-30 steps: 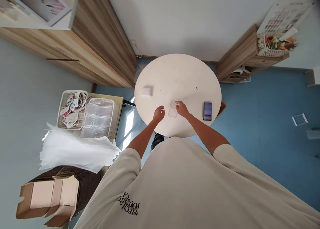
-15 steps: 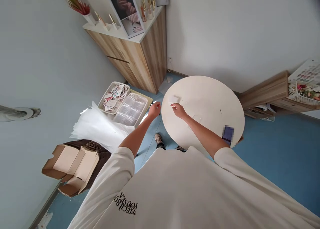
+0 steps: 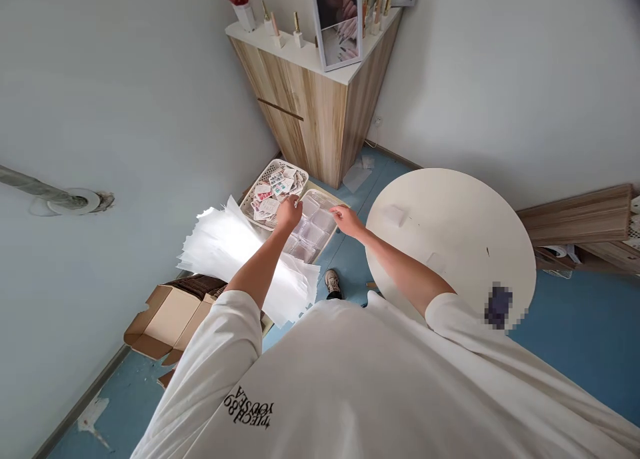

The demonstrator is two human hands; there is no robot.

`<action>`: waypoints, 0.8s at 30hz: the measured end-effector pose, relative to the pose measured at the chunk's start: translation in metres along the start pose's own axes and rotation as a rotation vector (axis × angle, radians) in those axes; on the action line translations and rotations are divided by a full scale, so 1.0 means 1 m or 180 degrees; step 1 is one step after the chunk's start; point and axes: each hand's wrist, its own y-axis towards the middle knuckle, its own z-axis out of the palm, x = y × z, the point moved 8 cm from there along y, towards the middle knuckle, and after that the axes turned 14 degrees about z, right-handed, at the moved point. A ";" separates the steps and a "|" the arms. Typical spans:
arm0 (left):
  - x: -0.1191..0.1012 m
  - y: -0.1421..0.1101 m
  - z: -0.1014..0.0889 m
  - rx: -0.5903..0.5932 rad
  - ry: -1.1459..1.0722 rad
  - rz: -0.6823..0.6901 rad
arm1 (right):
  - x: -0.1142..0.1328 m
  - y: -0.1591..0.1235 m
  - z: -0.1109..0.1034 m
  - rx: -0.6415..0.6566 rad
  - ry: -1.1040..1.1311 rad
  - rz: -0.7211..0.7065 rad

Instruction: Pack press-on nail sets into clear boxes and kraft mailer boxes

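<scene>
My left hand (image 3: 289, 213) is closed, held over the border between a white basket (image 3: 243, 209) and a tray of clear plastic boxes (image 3: 312, 235). A tiny pale bit shows at its fingertips, too small to name. Several printed cards (image 3: 273, 193) fill the basket in a loose heap. Over the tray's right edge is my right hand (image 3: 349, 221), thumb and fingers pressed together. Whatever it may hold cannot be made out. White sheets (image 3: 245, 259) in a fanned stack lie below my left forearm, overlapping the near end of the tray.
A round white table (image 3: 450, 225) stands at right with a small white block (image 3: 393, 215) and a blurred dark item (image 3: 499, 305) on it. Behind is a wooden cabinet (image 3: 320, 119). Folded cardboard boxes (image 3: 173, 315) are at lower left.
My view has swung left. Both hands have moved leftward, the left from beside the table to the basket and tray, the right from above the table to the tray's edge.
</scene>
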 end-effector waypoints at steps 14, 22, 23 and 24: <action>0.074 -0.018 -0.032 0.0298 0.0969 -0.0606 | 0.047 0.042 0.060 0.0322 -0.0257 -0.0102; 0.065 -0.023 -0.036 -0.0207 0.0511 -0.0377 | 0.053 0.039 0.056 0.0311 -0.0209 -0.0104; 0.061 -0.024 -0.037 -0.0251 0.0501 -0.0367 | 0.052 0.038 0.055 0.0318 -0.0194 -0.0102; 0.056 -0.026 -0.037 -0.0286 0.0489 -0.0362 | 0.051 0.037 0.054 0.0321 -0.0175 -0.0104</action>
